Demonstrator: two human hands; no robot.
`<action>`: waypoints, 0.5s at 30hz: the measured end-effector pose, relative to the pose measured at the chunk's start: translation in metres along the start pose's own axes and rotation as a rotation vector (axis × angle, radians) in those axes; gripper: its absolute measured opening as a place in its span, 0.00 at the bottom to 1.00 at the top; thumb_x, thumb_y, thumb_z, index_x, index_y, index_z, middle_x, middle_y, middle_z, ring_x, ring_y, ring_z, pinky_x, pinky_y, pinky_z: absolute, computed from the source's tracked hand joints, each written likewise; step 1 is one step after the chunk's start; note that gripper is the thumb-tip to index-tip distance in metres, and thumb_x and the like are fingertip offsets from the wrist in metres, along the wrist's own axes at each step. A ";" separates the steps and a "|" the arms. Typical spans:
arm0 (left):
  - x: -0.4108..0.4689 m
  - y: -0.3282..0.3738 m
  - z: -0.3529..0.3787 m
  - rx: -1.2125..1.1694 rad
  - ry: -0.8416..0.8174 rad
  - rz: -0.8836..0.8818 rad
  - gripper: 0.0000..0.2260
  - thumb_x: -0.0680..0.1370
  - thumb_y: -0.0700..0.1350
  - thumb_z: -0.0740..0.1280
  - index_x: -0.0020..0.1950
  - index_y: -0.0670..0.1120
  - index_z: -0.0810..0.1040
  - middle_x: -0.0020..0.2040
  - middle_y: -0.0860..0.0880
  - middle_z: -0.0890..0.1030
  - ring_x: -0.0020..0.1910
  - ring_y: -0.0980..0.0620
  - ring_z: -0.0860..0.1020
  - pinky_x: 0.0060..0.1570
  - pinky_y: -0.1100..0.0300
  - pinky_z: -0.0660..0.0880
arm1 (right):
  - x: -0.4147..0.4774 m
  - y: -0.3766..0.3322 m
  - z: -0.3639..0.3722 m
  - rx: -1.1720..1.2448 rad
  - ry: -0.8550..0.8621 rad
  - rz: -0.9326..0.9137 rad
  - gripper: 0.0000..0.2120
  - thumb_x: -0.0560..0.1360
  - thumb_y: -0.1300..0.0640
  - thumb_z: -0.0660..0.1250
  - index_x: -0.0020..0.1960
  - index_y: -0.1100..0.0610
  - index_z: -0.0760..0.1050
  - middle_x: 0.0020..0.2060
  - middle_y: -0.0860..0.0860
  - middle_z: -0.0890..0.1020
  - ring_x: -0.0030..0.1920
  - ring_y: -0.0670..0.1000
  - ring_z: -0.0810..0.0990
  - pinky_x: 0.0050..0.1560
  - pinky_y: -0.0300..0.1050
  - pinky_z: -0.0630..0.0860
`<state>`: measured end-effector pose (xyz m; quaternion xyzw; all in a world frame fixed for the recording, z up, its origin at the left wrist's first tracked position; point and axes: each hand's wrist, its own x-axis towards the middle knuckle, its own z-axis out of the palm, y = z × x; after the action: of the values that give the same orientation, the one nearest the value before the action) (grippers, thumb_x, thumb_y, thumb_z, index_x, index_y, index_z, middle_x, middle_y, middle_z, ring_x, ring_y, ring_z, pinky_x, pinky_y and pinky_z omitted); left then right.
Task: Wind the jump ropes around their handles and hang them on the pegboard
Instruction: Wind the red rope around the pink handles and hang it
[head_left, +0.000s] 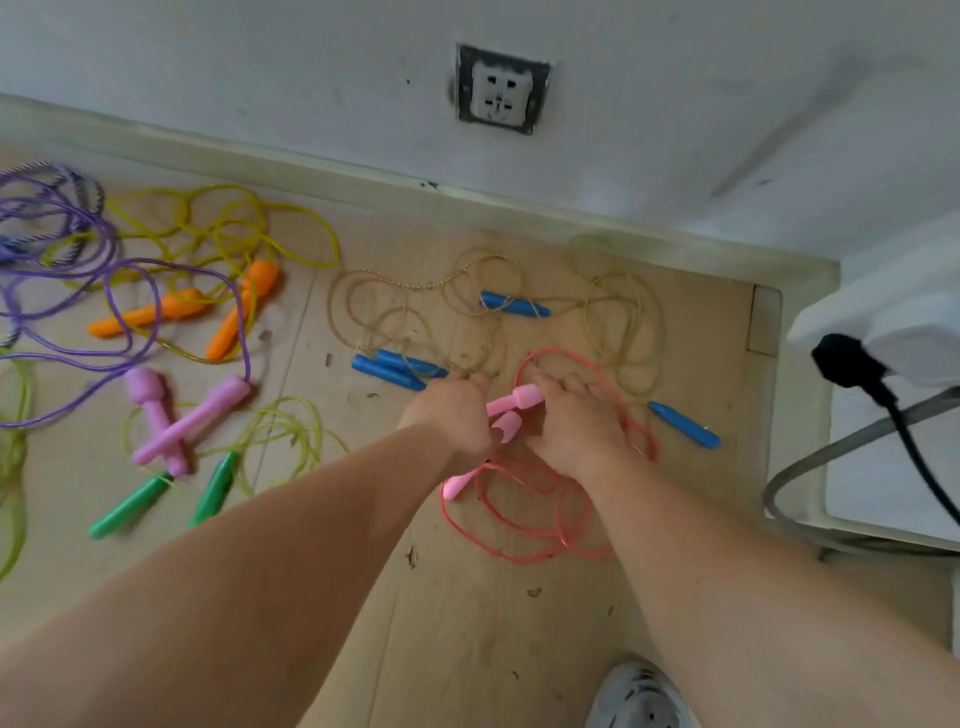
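At the centre of the frame the left hand (452, 410) and right hand (574, 423) both grasp the pale pink handles (522, 399) of one jump rope; its coral-red cord (524, 525) lies in loose loops on the floor (467, 623) just below them. The floor is scuffed beige board. Other ropes with blue handles (514, 304), orange handles (150, 314) and green handles (130, 506) sprawl above and left. A wall socket (503, 89) sits at top centre
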<state>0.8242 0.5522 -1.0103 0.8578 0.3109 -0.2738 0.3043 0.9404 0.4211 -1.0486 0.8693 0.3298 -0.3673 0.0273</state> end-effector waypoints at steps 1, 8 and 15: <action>0.004 0.002 0.009 0.001 -0.014 0.007 0.26 0.79 0.57 0.65 0.74 0.48 0.68 0.67 0.45 0.73 0.66 0.42 0.72 0.61 0.49 0.73 | 0.000 0.003 0.006 -0.009 0.025 0.011 0.39 0.73 0.41 0.72 0.78 0.46 0.59 0.71 0.52 0.71 0.72 0.58 0.67 0.72 0.52 0.63; 0.005 0.004 0.049 0.325 -0.072 -0.048 0.18 0.78 0.49 0.66 0.68 0.49 0.72 0.63 0.46 0.75 0.64 0.43 0.72 0.61 0.50 0.69 | -0.020 0.003 0.036 -0.022 0.077 0.050 0.05 0.76 0.57 0.64 0.50 0.51 0.76 0.45 0.52 0.82 0.48 0.57 0.80 0.44 0.48 0.75; -0.017 -0.011 0.036 0.000 -0.066 -0.115 0.06 0.79 0.43 0.63 0.55 0.49 0.71 0.51 0.49 0.78 0.52 0.45 0.77 0.49 0.54 0.72 | -0.042 -0.018 0.002 0.244 -0.009 -0.163 0.05 0.79 0.54 0.63 0.44 0.52 0.72 0.40 0.50 0.80 0.42 0.55 0.78 0.39 0.51 0.73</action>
<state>0.7951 0.5283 -1.0267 0.8291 0.3493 -0.3189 0.2981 0.9067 0.4113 -1.0188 0.8347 0.3522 -0.4096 -0.1069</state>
